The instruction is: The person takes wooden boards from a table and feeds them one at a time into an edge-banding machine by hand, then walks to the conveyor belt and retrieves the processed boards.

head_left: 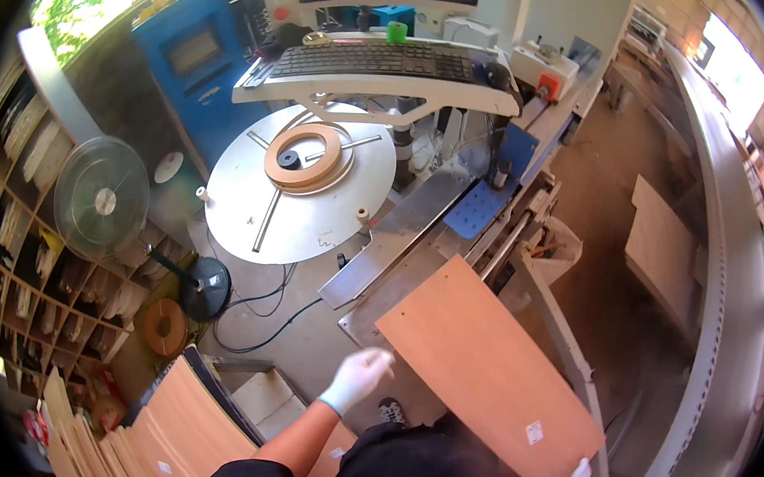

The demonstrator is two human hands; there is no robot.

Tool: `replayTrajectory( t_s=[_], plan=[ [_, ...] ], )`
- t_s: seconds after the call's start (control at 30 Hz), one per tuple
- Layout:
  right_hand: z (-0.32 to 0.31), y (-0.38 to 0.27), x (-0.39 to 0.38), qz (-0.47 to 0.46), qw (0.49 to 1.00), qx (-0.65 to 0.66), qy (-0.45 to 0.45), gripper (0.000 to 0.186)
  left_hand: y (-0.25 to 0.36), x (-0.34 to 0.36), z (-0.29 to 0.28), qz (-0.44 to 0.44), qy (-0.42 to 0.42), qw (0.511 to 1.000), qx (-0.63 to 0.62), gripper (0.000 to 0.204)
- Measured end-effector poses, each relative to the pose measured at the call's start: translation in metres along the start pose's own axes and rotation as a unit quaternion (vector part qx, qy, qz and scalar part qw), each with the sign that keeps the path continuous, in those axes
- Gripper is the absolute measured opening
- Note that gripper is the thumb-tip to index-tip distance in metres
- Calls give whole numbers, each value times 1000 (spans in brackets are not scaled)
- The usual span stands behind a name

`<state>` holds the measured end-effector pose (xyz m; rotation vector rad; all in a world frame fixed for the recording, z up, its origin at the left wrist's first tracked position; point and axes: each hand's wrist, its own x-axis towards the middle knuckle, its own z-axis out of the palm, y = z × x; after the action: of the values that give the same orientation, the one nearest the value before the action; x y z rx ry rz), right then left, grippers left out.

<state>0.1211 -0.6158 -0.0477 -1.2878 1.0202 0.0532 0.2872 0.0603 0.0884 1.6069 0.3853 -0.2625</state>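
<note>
The board (493,375) is a flat, long rectangle with a smooth, orange-brown wood-look face and straight edges. It lies broad side up, running slantwise from the middle of the view toward the lower right, one short end far from the person and the other close by. A small white label (535,432) is on its face near the close end, and a few small dark marks (perhaps holes, too small to tell) dot the far end. The far end overlaps the metal tabletop (358,325); the right hand (577,476) grips the edge by the lower right corner. It looks whole, with its four corners showing.
</note>
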Motion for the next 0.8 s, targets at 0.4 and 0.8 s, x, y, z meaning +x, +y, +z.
replayTrajectory(
  t_s=[0.4,0.8],
  plan=[
    [18,-44,-13,-85,986,-110,92,42,17,66,-30,115,233,956,138,19],
    [79,-144,-2,-111,971,-173,122,33,60,79,5,-22,87,940,328,35]
  ],
)
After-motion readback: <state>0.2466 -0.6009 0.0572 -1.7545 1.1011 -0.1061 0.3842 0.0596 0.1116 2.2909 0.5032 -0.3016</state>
